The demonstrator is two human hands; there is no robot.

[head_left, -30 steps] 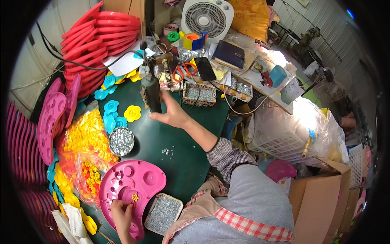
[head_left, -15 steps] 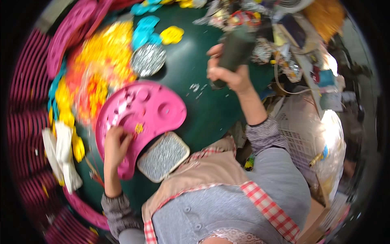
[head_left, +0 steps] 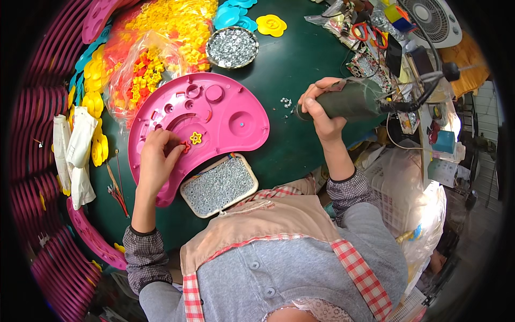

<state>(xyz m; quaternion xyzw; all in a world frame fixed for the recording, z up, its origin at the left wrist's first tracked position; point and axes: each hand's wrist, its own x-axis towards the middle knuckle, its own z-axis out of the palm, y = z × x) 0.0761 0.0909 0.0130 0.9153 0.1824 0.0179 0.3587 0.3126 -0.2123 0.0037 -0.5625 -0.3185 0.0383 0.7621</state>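
My left hand (head_left: 159, 160) rests over a pink curved plastic shell (head_left: 236, 99). Its thumb and index finger close on a small red star-shaped piece (head_left: 185, 146), partly hidden by the fingers. Beside it, a yellow star-shaped piece (head_left: 196, 138) lies in the shell. Away to the right, my right hand (head_left: 324, 110) is wrapped around a dark green cylindrical power screwdriver (head_left: 354, 100), held roughly level above the table. A black cable leaves its right end, and its tip is hidden by the hand.
A shallow rectangular tray (head_left: 252, 187) of small metal parts sits at the shell's near edge. Beyond the shell is a round bowl (head_left: 256, 53) of metal bits. Bags of yellow and red pieces (head_left: 145, 80) lie at left. A fan (head_left: 429, 21) and clutter stand at far right.
The whole view has shifted and sharpened. My right hand has come nearer with the power screwdriver, which has turned from slanting to roughly level. My left hand stays at the shell.
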